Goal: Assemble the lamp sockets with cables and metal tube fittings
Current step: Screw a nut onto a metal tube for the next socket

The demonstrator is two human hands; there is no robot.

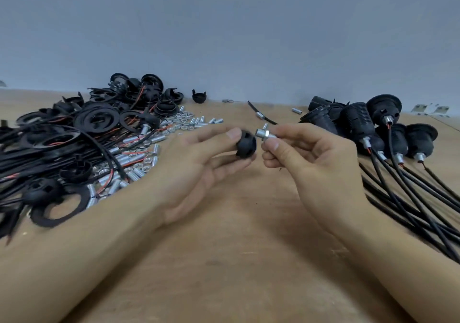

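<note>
Head view: my left hand [199,158] grips the cap [246,145], my right hand [306,158] pinches the tube [264,133], axis pointing left at the cap, just apart.

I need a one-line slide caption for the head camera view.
Left hand holds a black socket cap while right hand brings a metal tube fitting toward it.

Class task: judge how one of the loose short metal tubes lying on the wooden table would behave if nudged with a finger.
A loose metal tube is a smooth cylinder lying on its side, so it would probably roll on the flat table. It looks rigid and small, likely light. Its shiny surface may be slippery to pinch.
</note>
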